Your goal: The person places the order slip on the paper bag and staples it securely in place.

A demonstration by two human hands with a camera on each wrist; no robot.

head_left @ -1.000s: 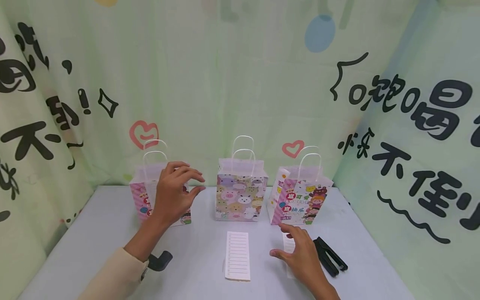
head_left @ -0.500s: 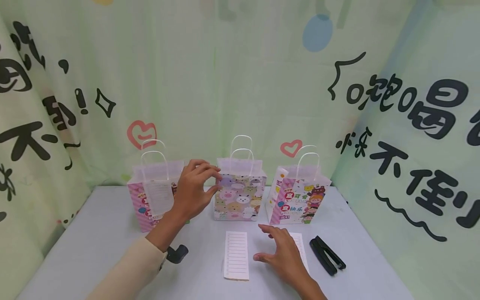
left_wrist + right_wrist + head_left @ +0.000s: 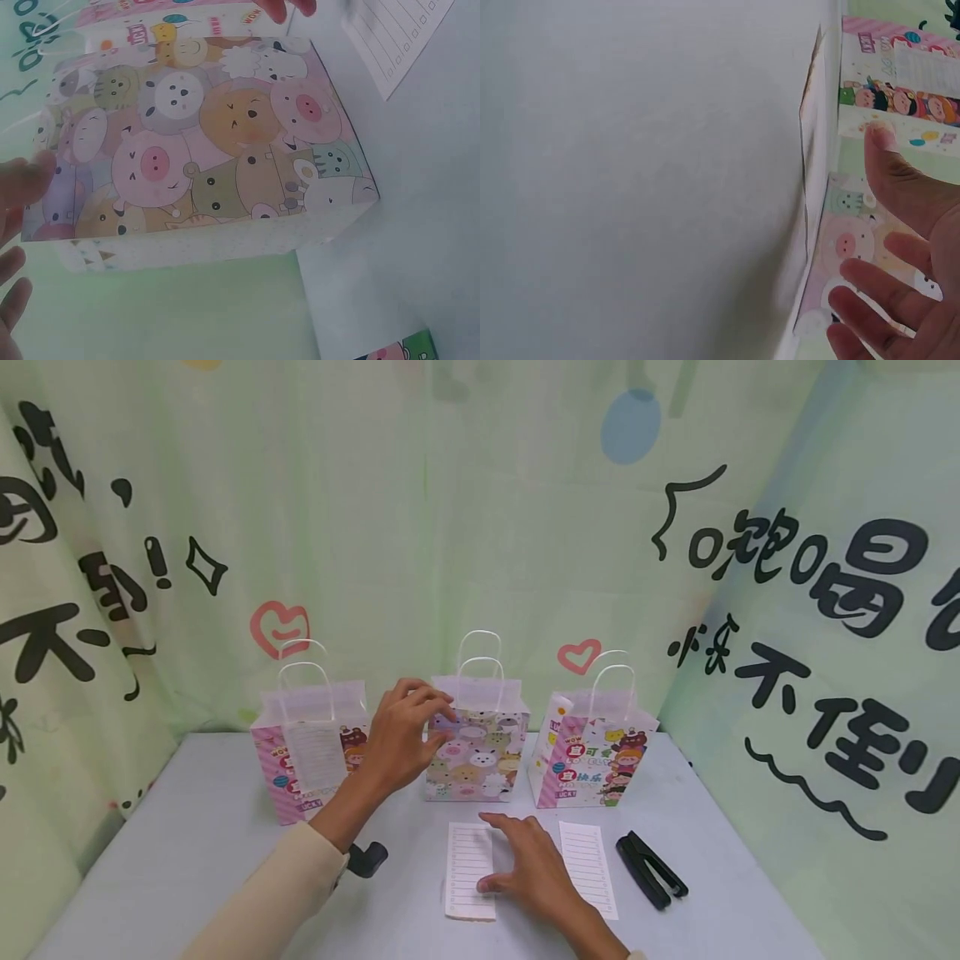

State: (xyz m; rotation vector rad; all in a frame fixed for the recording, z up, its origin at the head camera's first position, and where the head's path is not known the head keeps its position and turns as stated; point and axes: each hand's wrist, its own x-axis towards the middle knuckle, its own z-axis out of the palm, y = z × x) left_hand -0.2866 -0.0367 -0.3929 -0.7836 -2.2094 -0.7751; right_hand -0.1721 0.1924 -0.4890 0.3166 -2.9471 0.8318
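Note:
In the head view my left hand (image 3: 408,735) is at the upper left side of the middle paper bag (image 3: 476,760), which is printed with cartoon animals. The left wrist view shows fingertips close to the bag's edge; I cannot tell whether they touch it. My right hand (image 3: 532,872) hovers over the right edge of a lined paper slip (image 3: 467,868), thumb and fingers apart, holding nothing. In the right wrist view that hand's thumb and fingers are spread. A second lined slip (image 3: 588,864) lies to the right, partly behind the right forearm.
A black stapler (image 3: 651,870) lies at the right of the white table (image 3: 720,877). Pink printed bags stand left (image 3: 270,768) and right (image 3: 596,764) of the middle one. A lined slip (image 3: 311,752) is on the left bag's front. A printed curtain (image 3: 375,527) hangs behind.
My left hand has moved right, from in front of the left bag to the middle bag. My right hand has moved left, from the right slip to the middle slip.

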